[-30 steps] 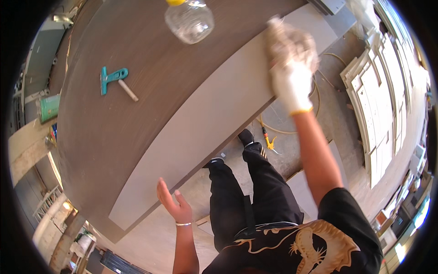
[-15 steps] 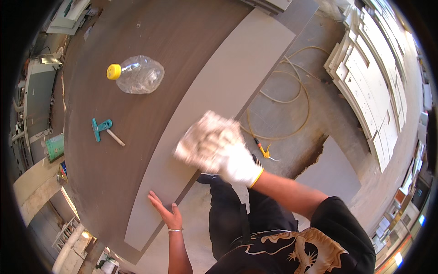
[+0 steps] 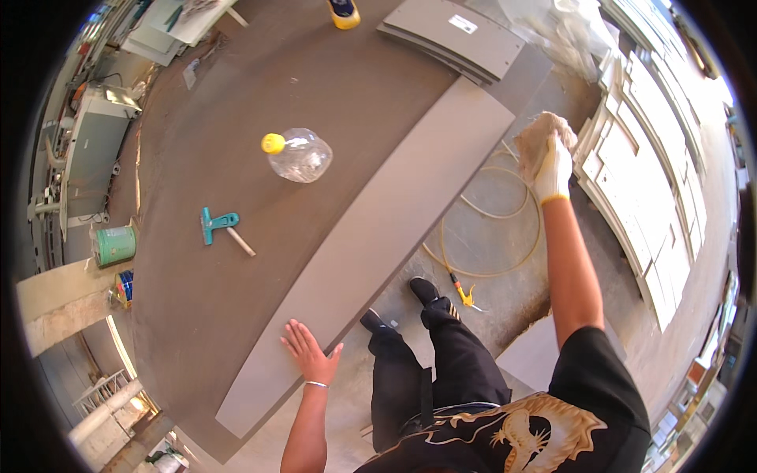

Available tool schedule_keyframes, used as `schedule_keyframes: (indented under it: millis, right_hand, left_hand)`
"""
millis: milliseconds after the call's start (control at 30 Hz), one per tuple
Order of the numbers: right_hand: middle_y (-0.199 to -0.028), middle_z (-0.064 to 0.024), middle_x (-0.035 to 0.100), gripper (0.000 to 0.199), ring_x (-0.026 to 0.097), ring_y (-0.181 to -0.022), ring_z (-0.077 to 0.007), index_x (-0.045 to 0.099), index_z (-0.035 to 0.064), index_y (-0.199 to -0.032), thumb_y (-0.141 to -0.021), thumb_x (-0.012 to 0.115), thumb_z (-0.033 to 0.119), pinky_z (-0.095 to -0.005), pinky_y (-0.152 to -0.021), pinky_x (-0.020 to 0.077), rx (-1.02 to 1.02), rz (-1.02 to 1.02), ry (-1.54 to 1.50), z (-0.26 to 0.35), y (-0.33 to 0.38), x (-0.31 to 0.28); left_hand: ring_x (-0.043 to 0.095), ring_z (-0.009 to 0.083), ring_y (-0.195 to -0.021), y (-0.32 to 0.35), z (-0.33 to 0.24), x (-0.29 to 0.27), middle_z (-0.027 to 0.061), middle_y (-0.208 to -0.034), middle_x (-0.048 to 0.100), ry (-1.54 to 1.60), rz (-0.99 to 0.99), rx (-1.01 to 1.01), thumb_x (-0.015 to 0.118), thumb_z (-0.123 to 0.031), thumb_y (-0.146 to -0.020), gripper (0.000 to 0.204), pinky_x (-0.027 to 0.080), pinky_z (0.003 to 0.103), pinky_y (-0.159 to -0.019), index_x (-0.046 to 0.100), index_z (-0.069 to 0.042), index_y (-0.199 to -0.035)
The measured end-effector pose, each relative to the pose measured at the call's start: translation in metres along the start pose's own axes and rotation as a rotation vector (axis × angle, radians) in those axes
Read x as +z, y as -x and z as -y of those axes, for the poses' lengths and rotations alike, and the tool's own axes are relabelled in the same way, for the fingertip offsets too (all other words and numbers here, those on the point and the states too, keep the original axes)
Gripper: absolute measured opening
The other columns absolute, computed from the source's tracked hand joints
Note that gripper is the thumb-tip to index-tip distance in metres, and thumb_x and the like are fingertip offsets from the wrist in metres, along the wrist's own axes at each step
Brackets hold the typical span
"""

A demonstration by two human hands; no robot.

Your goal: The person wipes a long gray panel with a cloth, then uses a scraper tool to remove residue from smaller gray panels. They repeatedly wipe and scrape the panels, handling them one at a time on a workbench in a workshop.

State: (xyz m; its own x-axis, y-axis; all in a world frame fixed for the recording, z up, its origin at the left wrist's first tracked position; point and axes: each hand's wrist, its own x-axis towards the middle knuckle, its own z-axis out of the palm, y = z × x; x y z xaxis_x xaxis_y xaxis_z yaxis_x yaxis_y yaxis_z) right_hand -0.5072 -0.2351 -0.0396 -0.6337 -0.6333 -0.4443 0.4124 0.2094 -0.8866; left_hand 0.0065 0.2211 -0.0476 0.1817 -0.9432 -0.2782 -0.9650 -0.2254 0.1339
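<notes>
A long grey panel [image 3: 394,205] lies along the near edge of a brown worktable [image 3: 181,315]. Bare but for a bracelet, my left hand [image 3: 312,351] rests flat on the panel's lower part, fingers spread. My right hand [image 3: 554,169], in a white glove, grips a crumpled beige cloth [image 3: 544,140]. It is held out beyond the panel's far right end, off the table edge and above the floor. On the table lie a clear plastic bottle [image 3: 301,155] with a yellow cap and a teal scraper [image 3: 218,225] with a pale handle.
Several stacked grey panels [image 3: 457,39] sit at the table's far end, near a yellow-based bottle [image 3: 344,14]. On the floor are a coiled hose [image 3: 539,229] with a yellow air gun [image 3: 467,298] and piled white panels [image 3: 631,173]. A green tin [image 3: 115,245] stands left.
My right hand has swung with the cloth from the panel's middle, up and right past its edge. My left hand now lies further onto the panel. The view has shifted.
</notes>
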Motion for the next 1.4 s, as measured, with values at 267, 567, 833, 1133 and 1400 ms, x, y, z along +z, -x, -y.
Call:
schedule_keyframes:
  millis: [267, 567, 833, 1133, 1400]
  right_hand:
    - [-0.103, -0.0107, 0.072, 0.034, 0.063, -0.090, -0.0222, 0.069, 0.0005, -0.129, -0.100, 0.068, 0.019, -0.0407, -0.084, 0.0516, -0.368, 0.343, 0.219, -0.050, 0.240, 0.088]
    - [-0.159, -0.0239, 0.053, 0.071, 0.043, -0.153, -0.0426, 0.052, -0.0010, -0.155, -0.087, 0.072, 0.006, -0.0485, -0.127, 0.0362, -1.107, 1.023, 1.131, -0.081, 0.345, 0.047]
    - [-0.084, -0.0070, 0.064, 0.025, 0.063, -0.078, -0.0255, 0.070, 0.0062, -0.108, -0.093, 0.050, 0.004, -0.0391, -0.072, 0.0547, 0.807, 0.546, 0.189, -0.091, 0.337, -0.140]
    - [-0.135, -0.0161, 0.071, 0.053, 0.068, -0.123, -0.0308, 0.060, -0.0017, -0.147, -0.101, 0.071, 0.023, -0.0441, -0.104, 0.0551, -0.149, 1.946, 0.783, -0.067, 0.372, -0.082]
    - [-0.111, -0.0116, 0.079, 0.070, 0.074, -0.101, -0.0262, 0.076, 0.0011, -0.122, -0.081, 0.093, 0.056, -0.0423, -0.091, 0.0584, -0.415, 1.984, 0.448, 0.040, 0.349, -0.067]
  left_hand:
    - [0.022, 0.0382, -0.166, 0.041, -0.017, 0.004, 0.0184, -0.177, 0.027, 0.025, 0.100, -0.086, 0.082, -0.009, -0.084, 0.099, 0.015, 0.067, -0.132, 0.031, -0.002, -0.168]
    - [0.039, 0.0408, -0.158, 0.067, -0.022, -0.006, 0.0242, -0.167, 0.045, 0.039, -0.090, 0.017, 0.059, -0.013, -0.097, 0.066, 0.026, 0.064, -0.130, 0.045, 0.004, -0.160]
    - [0.070, 0.0345, -0.115, 0.034, -0.008, -0.072, 0.0175, -0.116, 0.074, 0.181, -0.239, 0.045, 0.066, -0.015, -0.091, 0.031, 0.055, 0.046, -0.099, 0.066, 0.000, -0.118]
    - [0.074, 0.0299, -0.097, 0.134, -0.144, -0.210, 0.0100, -0.096, 0.073, 0.400, -0.328, 0.083, 0.074, -0.021, -0.091, 0.020, 0.056, 0.046, -0.078, 0.063, -0.007, -0.101]
    - [0.072, 0.0341, -0.087, 0.163, -0.192, -0.284, 0.0087, -0.094, 0.072, 0.519, -0.633, 0.090, 0.082, -0.023, -0.086, 0.031, 0.053, 0.049, -0.071, 0.066, -0.007, -0.108]
